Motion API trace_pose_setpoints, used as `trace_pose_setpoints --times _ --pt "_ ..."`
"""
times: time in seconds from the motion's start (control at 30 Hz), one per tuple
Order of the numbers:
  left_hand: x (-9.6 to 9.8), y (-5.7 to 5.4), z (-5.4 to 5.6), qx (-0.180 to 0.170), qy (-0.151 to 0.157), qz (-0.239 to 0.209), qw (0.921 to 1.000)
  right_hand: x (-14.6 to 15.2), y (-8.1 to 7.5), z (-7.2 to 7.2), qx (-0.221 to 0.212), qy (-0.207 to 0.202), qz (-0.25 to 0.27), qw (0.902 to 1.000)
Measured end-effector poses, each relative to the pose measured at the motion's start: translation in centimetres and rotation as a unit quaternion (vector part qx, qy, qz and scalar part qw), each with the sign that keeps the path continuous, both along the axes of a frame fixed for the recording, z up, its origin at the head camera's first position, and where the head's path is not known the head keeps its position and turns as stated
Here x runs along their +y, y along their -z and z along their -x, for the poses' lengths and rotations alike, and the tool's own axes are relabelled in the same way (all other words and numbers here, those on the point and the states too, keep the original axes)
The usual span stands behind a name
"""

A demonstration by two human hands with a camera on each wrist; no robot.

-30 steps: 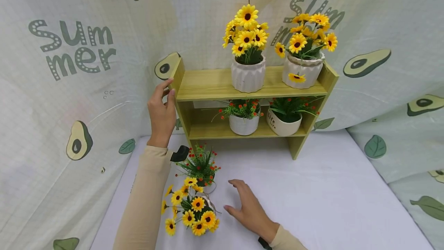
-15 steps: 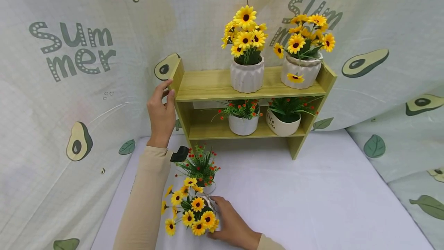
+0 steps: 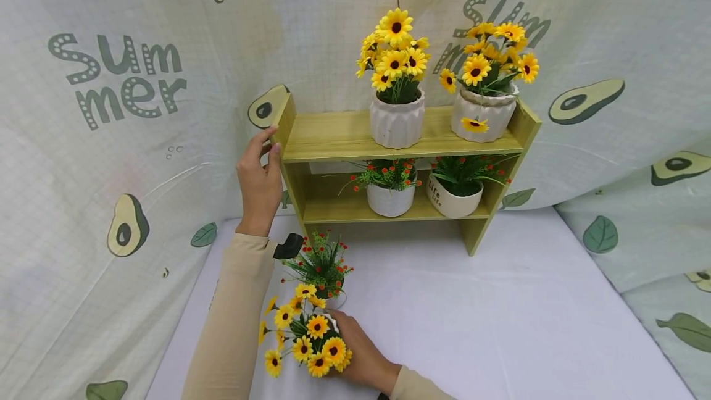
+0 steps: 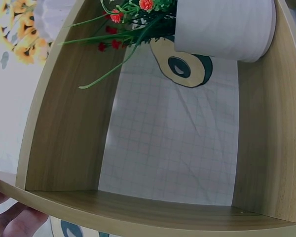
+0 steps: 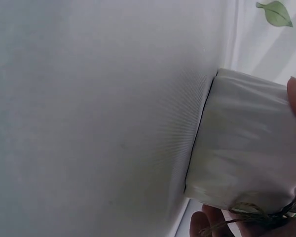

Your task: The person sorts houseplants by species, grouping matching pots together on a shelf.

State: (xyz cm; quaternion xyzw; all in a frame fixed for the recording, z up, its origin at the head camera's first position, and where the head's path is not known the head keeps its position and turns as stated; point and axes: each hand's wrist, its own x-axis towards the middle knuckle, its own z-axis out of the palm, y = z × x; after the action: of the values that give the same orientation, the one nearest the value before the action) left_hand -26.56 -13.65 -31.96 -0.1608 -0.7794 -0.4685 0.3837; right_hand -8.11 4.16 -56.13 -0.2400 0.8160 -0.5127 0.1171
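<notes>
My left hand [image 3: 260, 181] holds the upper left side panel of a two-tier wooden shelf [image 3: 328, 134]; in the left wrist view its fingers [image 4: 22, 223] lie round the panel's edge. Low in the head view, my right hand [image 3: 361, 350] grips a white pot with yellow artificial sunflowers [image 3: 316, 327]. The blooms hide part of that hand. In the right wrist view the white pot [image 5: 246, 140] stands on the white cloth, thumb on one side and fingers on the other, with twine tied round it. Just behind it sits a potted red-flowered plant [image 3: 322, 267].
Two white pots of sunflowers, one in the middle [image 3: 397, 119] and one at the right [image 3: 483, 113], stand on the upper tier. Below them are a round white pot [image 3: 390, 199] and a "Life" pot [image 3: 455, 199]. An avocado-print cloth [image 3: 139, 159] hangs behind.
My right hand has moved left from beside the near sunflower pot and taken hold of it. The left hand stays at the shelf's side panel.
</notes>
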Motion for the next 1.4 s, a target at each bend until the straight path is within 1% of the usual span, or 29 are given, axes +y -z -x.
trace_pose_setpoints --times 0.2,0.4,0.63,0.7,0.93,1.07,1.2,1.4 --pt "0.0 -0.1 -0.1 0.000 0.000 0.002 1.0000 -0.1 -0.1 0.3 -0.004 0.002 -0.007 1.0000" --pt "0.0 0.0 0.1 0.009 0.003 0.001 1.0000 -0.2 -0.2 0.4 -0.002 -0.001 -0.005 1.0000" --pt "0.0 0.0 -0.2 0.000 0.001 -0.004 1.0000 -0.1 0.0 0.6 -0.005 -0.015 0.012 0.9998" --pt "0.0 -0.1 -0.2 0.001 0.000 -0.005 1.0000 -0.1 0.0 0.7 -0.008 -0.014 0.010 0.9998" --pt "0.0 -0.1 -0.1 0.003 0.000 0.001 1.0000 0.1 -0.2 0.8 0.005 -0.009 0.002 0.9999" --pt "0.0 0.0 -0.1 0.003 0.006 -0.004 1.0000 0.5 -0.3 0.7 0.005 0.003 0.006 1.0000" --pt "0.0 0.1 -0.1 0.006 0.007 -0.004 1.0000 1.2 -0.5 0.5 0.001 0.023 0.008 0.9997" --pt "0.0 0.1 -0.1 0.008 0.010 -0.004 0.9999 3.0 -1.1 0.2 -0.006 0.050 0.031 0.9983"
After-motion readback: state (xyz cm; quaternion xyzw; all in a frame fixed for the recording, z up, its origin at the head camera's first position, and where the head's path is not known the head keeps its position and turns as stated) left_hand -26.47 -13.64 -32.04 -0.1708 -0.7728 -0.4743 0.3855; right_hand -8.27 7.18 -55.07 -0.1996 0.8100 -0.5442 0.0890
